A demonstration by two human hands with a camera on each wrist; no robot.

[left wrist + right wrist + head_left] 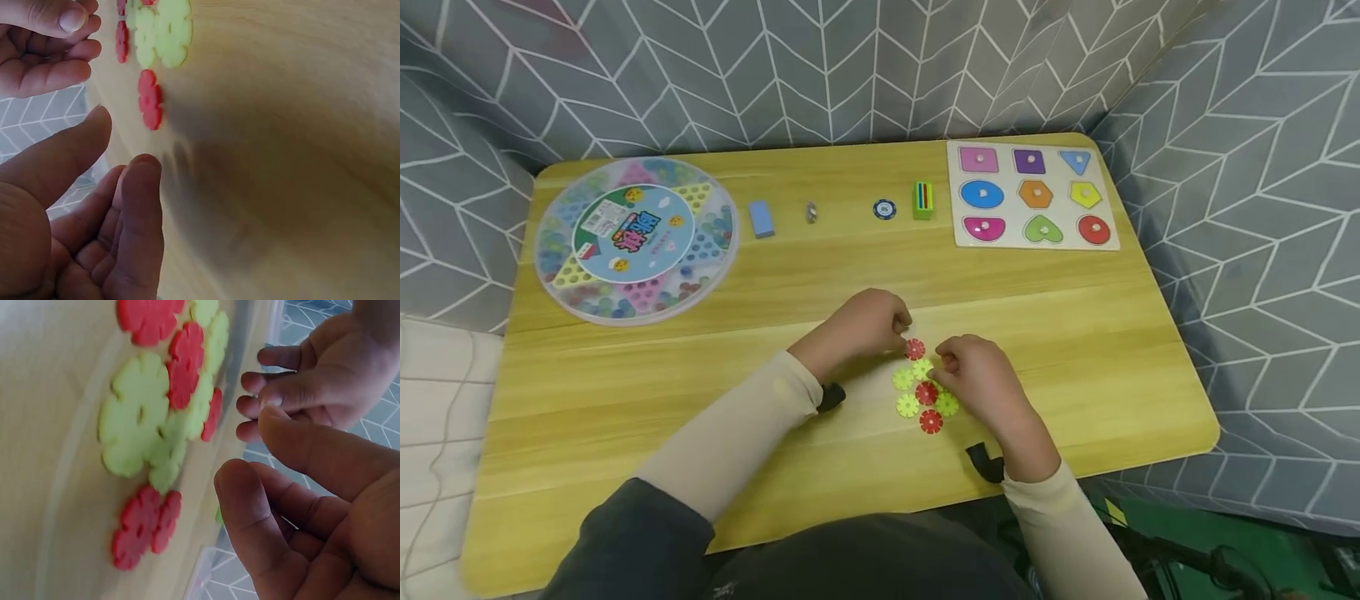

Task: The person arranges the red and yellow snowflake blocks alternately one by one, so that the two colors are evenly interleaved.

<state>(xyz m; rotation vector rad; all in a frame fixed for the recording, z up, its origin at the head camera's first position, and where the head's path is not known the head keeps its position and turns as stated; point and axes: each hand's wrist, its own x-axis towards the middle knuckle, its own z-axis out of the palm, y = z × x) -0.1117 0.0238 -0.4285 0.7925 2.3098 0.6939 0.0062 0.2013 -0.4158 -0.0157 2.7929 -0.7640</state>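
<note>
Several flat notched plastic discs, flower-like in outline, lie close together on the table, among them a yellow-green disc point(907, 406) and a red disc point(931, 422). My left hand point(867, 327) hovers at the far end of this group, beside another red disc point(914, 349). In the left wrist view its thumb point(75, 150) and index finger stand apart with nothing between them. Over the group's right side is my right hand point(985, 379), covering some discs in the head view. A gap shows between its thumb point(325, 453) and index finger; they hold nothing.
Along the back stand a round marble game board point(730, 250), a blue block point(761, 219), a small metallic piece point(811, 212), a poker chip point(884, 209), a green striped block point(922, 202) and a shape puzzle board point(1007, 239). The wooden table point(700, 400) meets patterned walls behind and right.
</note>
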